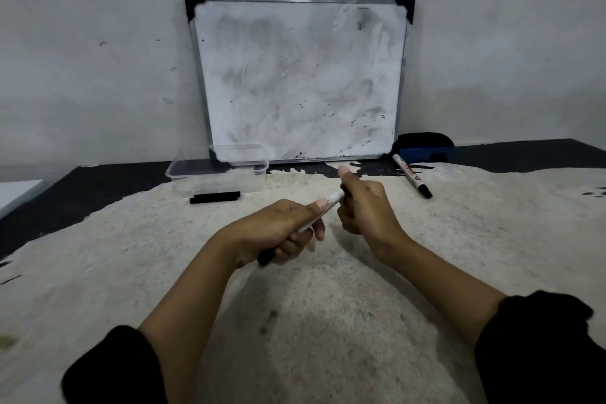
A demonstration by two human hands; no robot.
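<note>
My left hand point(278, 233) grips a white marker point(331, 202) with a black tail end; its barrel points up and to the right. My right hand point(360, 203) is curled round the marker's far end, which the fingers hide, so I cannot tell if a cap is there. Both hands hover over the pale worn table surface point(295, 321). A smudged whiteboard point(300, 79) leans against the wall behind them.
A second marker point(412, 175) lies to the right near a blue-and-black eraser point(423, 147). A clear plastic box point(218, 167) stands at the board's lower left, with a black stick-like object point(214, 197) in front of it. A white object point(18, 193) sits at the far left.
</note>
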